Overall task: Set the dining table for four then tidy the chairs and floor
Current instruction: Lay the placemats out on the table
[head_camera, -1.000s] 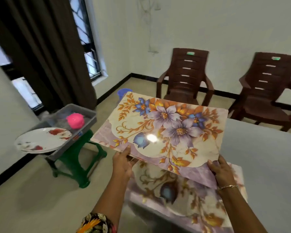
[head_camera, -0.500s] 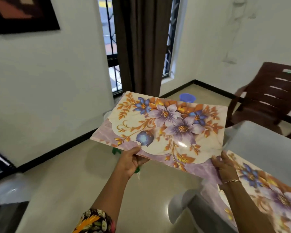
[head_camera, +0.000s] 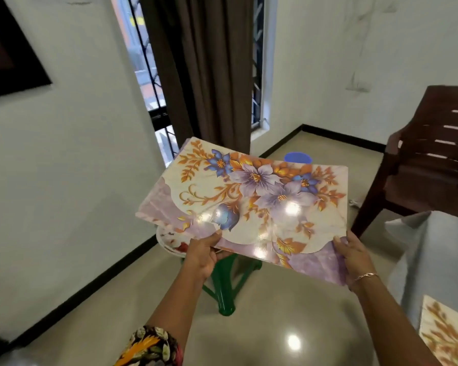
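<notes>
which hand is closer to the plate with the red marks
Left. The left hand grips the floral placemat just beside the plate; the right hand holds its opposite corner, far to the plate's right.

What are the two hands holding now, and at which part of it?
Both hold the floral placemat by its near edge: the left hand pinches it left of the middle, and the right hand grips the near right corner.

Floral placemats two: held placemat [head_camera: 249,204], second placemat [head_camera: 446,336] right of it; brown chair [head_camera: 431,159] one; green stool [head_camera: 222,286] one; plate [head_camera: 169,240] one
</notes>
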